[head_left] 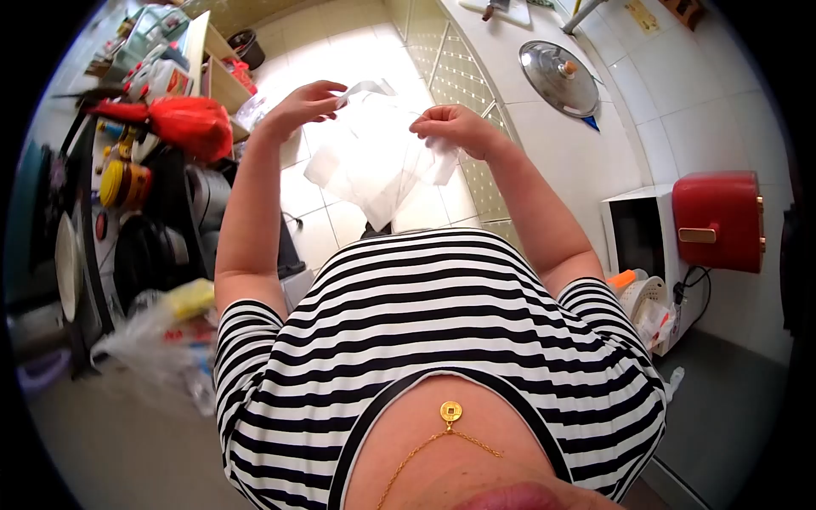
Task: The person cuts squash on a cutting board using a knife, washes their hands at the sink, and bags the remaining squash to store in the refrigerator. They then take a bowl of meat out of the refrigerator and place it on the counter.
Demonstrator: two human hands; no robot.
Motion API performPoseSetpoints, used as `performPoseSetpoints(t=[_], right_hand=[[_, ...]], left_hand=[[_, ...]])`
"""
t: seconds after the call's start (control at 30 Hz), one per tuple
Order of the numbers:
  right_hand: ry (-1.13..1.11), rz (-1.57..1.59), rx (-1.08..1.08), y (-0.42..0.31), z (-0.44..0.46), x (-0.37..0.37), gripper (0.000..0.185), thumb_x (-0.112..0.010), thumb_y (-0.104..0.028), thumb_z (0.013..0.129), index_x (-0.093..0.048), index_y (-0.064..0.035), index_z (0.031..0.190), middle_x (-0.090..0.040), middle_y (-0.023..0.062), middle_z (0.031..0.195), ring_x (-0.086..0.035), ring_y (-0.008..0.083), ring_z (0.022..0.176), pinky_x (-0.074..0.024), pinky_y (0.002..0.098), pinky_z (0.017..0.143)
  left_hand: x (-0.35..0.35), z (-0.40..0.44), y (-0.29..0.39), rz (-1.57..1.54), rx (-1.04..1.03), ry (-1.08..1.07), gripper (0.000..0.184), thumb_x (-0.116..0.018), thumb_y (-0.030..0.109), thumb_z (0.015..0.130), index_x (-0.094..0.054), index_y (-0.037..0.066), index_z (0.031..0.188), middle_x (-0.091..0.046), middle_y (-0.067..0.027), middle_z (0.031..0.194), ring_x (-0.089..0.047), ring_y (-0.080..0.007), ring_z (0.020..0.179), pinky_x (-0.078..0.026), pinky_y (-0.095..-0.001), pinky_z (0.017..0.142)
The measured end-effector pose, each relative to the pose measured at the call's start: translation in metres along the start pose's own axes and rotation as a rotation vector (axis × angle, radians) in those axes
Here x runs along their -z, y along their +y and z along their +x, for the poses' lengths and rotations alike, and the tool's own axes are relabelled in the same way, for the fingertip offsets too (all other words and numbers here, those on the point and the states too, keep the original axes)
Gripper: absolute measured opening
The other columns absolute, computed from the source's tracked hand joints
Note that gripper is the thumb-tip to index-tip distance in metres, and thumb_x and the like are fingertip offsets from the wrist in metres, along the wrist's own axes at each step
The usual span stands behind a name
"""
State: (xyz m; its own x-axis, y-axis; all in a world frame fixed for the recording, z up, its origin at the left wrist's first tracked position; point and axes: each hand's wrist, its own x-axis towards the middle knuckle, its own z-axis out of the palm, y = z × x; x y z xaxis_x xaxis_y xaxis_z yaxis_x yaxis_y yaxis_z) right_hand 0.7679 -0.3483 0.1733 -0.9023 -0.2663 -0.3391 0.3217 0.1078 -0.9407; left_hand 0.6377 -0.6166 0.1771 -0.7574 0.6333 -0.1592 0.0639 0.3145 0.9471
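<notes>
A thin white plastic bag (378,174), partly see-through and washed out by glare, hangs spread between my two hands over the tiled floor. At its upper left, my left hand (308,109) pinches an edge near a strip that looks like a handle loop. My right hand (452,127) has its fingers closed on the bag's upper right edge, and a crumpled part dangles below the fingers. The bag's lower end comes to a narrow tip just in front of my striped shirt (442,297).
To the right runs a white counter (544,136) holding a glass pot lid (559,78), a white microwave (637,225) and a red appliance (718,221). Crowding the left are a red bag (191,127), a yellow jar (126,184), dark pans (149,255) and clear plastic bags (161,348).
</notes>
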Motion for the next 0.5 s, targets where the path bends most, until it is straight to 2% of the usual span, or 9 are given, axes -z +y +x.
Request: performPoseSetpoints(t=[0.03,0.07,0.13,0.23,0.27,0.33,0.4,0.47,0.5], right_hand=[[0.082,0.098,-0.040,-0.001,0.011,0.010,0.028,-0.068,-0.022,0.079,-0.063,-0.0004,0.097,-0.063,0.0047,0.085,-0.058,0.0100,0.076,-0.0461,0.0211,0.067],[0.121,0.164,-0.026,-0.003,0.022,0.019,0.026,-0.069,-0.020,0.077,-0.063,0.0000,0.093,-0.062,0.0046,0.083,-0.058,0.0095,0.073,-0.0466,0.0207,0.064],[0.173,0.228,-0.021,-0.002,0.052,0.038,0.024,-0.070,-0.019,0.076,-0.063,-0.0037,0.093,-0.062,0.0041,0.083,-0.057,0.0100,0.071,-0.0468,0.0221,0.062],[0.248,0.185,-0.011,-0.006,0.107,0.051,0.026,-0.074,-0.021,0.073,-0.061,-0.0060,0.088,-0.062,0.0032,0.080,-0.058,0.0115,0.070,-0.0470,0.0236,0.060],[0.226,0.173,0.109,-0.008,0.124,0.049,0.029,-0.076,-0.021,0.071,-0.060,-0.0045,0.087,-0.061,0.0036,0.079,-0.057,0.0114,0.070,-0.0465,0.0250,0.061],[0.286,0.061,0.172,-0.009,0.153,0.049,0.025,-0.074,-0.016,0.073,-0.057,-0.0034,0.087,-0.060,0.0041,0.079,-0.056,0.0108,0.070,-0.0453,0.0232,0.061],[0.328,0.036,0.231,-0.016,0.167,0.065,0.020,-0.071,-0.011,0.076,-0.057,-0.0033,0.087,-0.060,0.0040,0.079,-0.057,0.0106,0.070,-0.0455,0.0225,0.061],[0.401,0.337,0.065,-0.017,0.169,0.090,0.033,-0.076,-0.019,0.072,-0.056,-0.0002,0.091,-0.058,0.0060,0.084,-0.056,0.0115,0.073,-0.0451,0.0227,0.064],[0.419,0.343,0.069,-0.019,0.169,0.102,0.033,-0.076,-0.019,0.072,-0.056,-0.0002,0.091,-0.058,0.0060,0.084,-0.056,0.0115,0.073,-0.0451,0.0227,0.064]], left_hand=[[0.022,0.018,-0.014,0.028,0.080,0.035,0.052,-0.068,0.041,0.078,-0.058,0.001,0.111,-0.062,-0.0081,0.097,-0.057,-0.0128,0.079,-0.046,-0.0230,0.067],[0.039,0.040,-0.037,0.148,0.098,0.124,0.047,-0.067,0.038,0.080,-0.060,0.001,0.107,-0.063,-0.0069,0.091,-0.056,-0.0111,0.074,-0.046,-0.0225,0.065],[0.046,0.061,-0.042,0.109,0.083,0.278,0.034,-0.063,0.034,0.083,-0.064,0.002,0.095,-0.060,-0.0016,0.074,-0.050,-0.0075,0.064,-0.042,-0.0217,0.058],[0.014,0.090,-0.016,-0.147,0.189,0.015,0.030,-0.061,0.034,0.085,-0.064,0.005,0.095,-0.059,-0.0019,0.074,-0.050,-0.0084,0.063,-0.042,-0.0211,0.058],[-0.001,0.103,-0.011,-0.270,0.166,-0.099,0.031,-0.063,0.034,0.084,-0.062,0.006,0.098,-0.061,-0.0031,0.077,-0.053,-0.0095,0.064,-0.044,-0.0216,0.059],[-0.029,0.133,0.006,-0.346,0.110,-0.071,0.030,-0.066,0.032,0.083,-0.059,0.006,0.095,-0.062,-0.0030,0.078,-0.055,-0.0096,0.064,-0.044,-0.0216,0.060],[-0.032,0.178,-0.009,-0.399,0.092,-0.040,0.026,-0.067,0.025,0.082,-0.058,0.005,0.095,-0.061,-0.0024,0.079,-0.056,-0.0091,0.069,-0.044,-0.0220,0.061],[-0.031,0.207,-0.007,-0.459,0.104,0.021,0.021,-0.066,0.018,0.082,-0.058,0.005,0.097,-0.060,-0.0024,0.080,-0.056,-0.0090,0.070,-0.045,-0.0224,0.062],[-0.029,0.219,-0.004,-0.472,0.105,0.069,0.018,-0.065,0.014,0.082,-0.058,0.005,0.096,-0.060,-0.0026,0.080,-0.056,-0.0090,0.069,-0.045,-0.0227,0.062]])
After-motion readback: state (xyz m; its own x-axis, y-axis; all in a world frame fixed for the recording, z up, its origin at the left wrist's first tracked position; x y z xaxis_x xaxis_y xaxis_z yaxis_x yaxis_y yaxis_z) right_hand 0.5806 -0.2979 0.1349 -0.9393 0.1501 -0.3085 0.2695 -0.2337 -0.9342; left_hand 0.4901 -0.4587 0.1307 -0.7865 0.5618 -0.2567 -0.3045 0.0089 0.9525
